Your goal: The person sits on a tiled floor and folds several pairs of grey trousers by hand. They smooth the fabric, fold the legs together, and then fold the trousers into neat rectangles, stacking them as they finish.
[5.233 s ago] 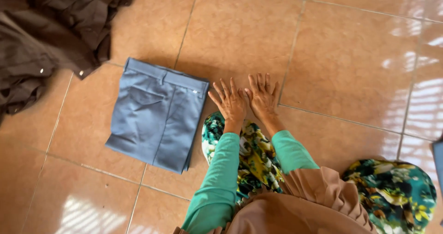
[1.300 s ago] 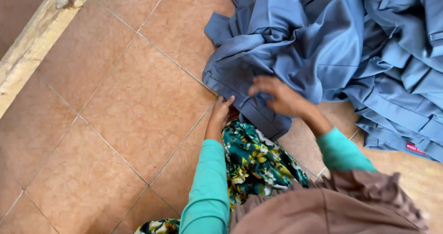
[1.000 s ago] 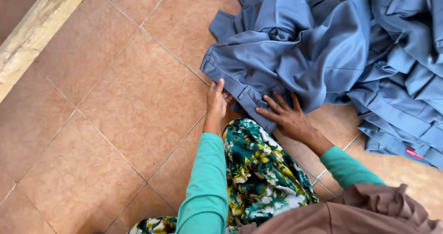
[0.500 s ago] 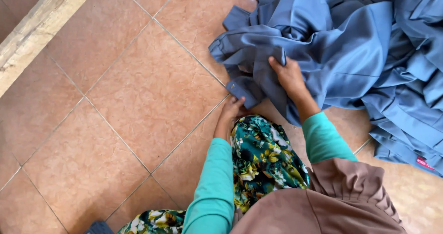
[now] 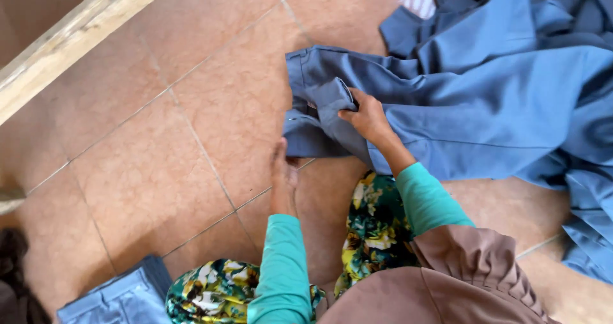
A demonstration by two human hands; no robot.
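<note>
gripping a fold of the blue trousers (image 5: 396,100) on the tiled floor (image 5: 159,170), the right hand (image 5: 364,116) has its fingers clamped on the cloth (near the waistband); the left hand (image 5: 283,167) seems to touch the lower edge, fingers together, grip unclear

The right hand (image 5: 365,116) pinches a fold of the blue trousers (image 5: 383,100); its fingertips disappear under the cloth, so how deep the grip goes cannot be told. Just below that grip, the left hand (image 5: 283,170) shows edge-on, its fingers hidden. Beyond the grip, the blue fabric pile (image 5: 543,75) runs off the picture's edge. Well below, folded blue trousers (image 5: 118,295) are cut off too.
</note>
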